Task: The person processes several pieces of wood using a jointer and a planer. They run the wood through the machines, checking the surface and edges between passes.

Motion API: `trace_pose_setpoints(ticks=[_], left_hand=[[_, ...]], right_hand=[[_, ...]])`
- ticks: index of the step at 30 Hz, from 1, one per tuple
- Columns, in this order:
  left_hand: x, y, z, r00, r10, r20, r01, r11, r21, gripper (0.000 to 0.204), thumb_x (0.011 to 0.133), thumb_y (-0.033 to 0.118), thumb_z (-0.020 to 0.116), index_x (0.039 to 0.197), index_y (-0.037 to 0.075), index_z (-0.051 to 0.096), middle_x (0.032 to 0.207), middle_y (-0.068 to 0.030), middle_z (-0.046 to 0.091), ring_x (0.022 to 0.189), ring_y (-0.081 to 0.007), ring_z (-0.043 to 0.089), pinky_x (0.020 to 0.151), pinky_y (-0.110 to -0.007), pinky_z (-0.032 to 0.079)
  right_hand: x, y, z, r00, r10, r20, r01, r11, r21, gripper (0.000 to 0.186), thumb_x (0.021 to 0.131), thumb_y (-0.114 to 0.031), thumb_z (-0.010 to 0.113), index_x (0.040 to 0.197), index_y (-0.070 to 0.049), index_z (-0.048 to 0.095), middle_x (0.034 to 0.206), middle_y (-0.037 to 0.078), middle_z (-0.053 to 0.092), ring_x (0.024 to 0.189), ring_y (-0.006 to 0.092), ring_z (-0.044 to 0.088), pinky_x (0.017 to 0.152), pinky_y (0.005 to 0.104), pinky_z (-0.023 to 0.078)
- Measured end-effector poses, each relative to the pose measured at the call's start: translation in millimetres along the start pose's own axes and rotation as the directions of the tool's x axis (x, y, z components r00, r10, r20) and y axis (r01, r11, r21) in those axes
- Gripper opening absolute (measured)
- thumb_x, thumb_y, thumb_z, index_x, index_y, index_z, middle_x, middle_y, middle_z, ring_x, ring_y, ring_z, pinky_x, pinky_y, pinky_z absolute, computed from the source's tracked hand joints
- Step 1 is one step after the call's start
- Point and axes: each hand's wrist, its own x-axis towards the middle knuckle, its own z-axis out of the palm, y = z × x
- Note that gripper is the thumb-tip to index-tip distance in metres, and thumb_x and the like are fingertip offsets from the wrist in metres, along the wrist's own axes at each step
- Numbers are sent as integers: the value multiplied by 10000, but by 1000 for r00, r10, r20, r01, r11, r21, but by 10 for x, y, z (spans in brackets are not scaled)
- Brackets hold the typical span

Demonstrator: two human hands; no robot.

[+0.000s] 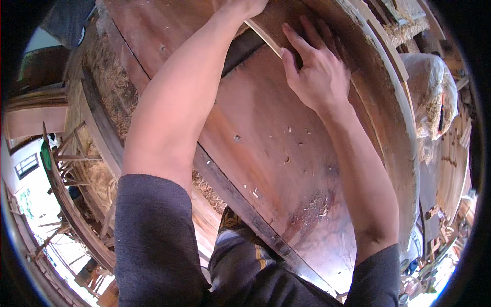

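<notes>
Though left hand is cropped above, grip unclear, right hand splayed, empty, just beside pale strip

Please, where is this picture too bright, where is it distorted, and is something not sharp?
Head view: glare whitens the lower end of the reddish wooden panel; head view: the window leans near the black fisheye rim; head view: the fingers of the right hand look dim and slightly soft towards their tips.

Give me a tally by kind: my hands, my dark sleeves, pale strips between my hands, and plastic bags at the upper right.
Hands: 2 (left hand, right hand)
Dark sleeves: 2 (left sleeve, right sleeve)
Pale strip: 1
Plastic bag: 1
Total: 6
</notes>
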Motion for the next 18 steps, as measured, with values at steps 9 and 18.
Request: trace_pose_setpoints(ticks=[9, 18], left_hand=[[247, -233, 9, 997, -60, 54, 58, 998, 25, 743, 998, 532, 486, 1589, 94, 379, 1682, -122, 306, 1561, -349, 239, 1278, -545, 135], [411, -430, 16, 992, -101, 71, 103, 994, -38, 752, 1003, 564, 456, 1597, 112, 362, 1692, -107, 284, 1573, -346, 198, 1279, -551, 120]], right_hand=[[334, -156, 101, 999, -31, 21, 32, 999, -10, 447, 973, -357, 601, 1405, -252, 646, 1537, 128, 525, 1469, 371, 410, 1209, 476, 352], [552, -227, 300, 997, -78, -14, 78, 996, -44, 438, 960, -373, 606, 1374, -241, 665, 1487, 125, 572, 1419, 384, 468, 1132, 485, 453]])
